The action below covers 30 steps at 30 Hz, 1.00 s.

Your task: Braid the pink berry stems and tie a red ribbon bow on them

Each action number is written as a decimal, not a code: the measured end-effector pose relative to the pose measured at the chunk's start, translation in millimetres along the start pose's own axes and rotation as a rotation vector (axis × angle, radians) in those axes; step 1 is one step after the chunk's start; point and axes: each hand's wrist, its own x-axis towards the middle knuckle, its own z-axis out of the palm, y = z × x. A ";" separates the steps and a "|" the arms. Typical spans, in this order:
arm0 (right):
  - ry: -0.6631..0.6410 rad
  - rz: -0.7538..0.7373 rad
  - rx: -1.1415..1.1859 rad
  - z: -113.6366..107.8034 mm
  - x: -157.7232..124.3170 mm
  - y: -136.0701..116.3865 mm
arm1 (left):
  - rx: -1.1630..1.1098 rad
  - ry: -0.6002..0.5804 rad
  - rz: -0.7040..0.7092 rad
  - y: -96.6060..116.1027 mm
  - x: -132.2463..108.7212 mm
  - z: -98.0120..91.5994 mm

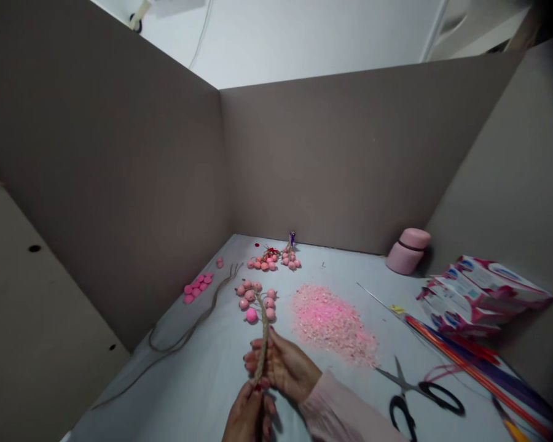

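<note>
Both my hands hold a twine-wrapped stem [262,350] topped with a cluster of pink balls [257,301]. My left hand [249,414] pinches the lower end of the stem at the bottom of the view. My right hand [283,363], in a pink sleeve, wraps its fingers round the stem just above. A loose length of brown twine [190,330] trails off to the left across the table.
A heap of pink flakes [332,321] lies right of the stem. Black scissors [415,396], coloured sticks [470,362], printed packets [482,293] and a pink jar [408,250] sit at the right. Finished pink clusters [273,258] and pink discs [197,287] lie near the cardboard walls.
</note>
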 end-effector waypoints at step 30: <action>0.179 -0.661 -0.726 -19.4 -2.1 -39.4 | 0.882 -0.172 0.960 63.8 76.4 13.8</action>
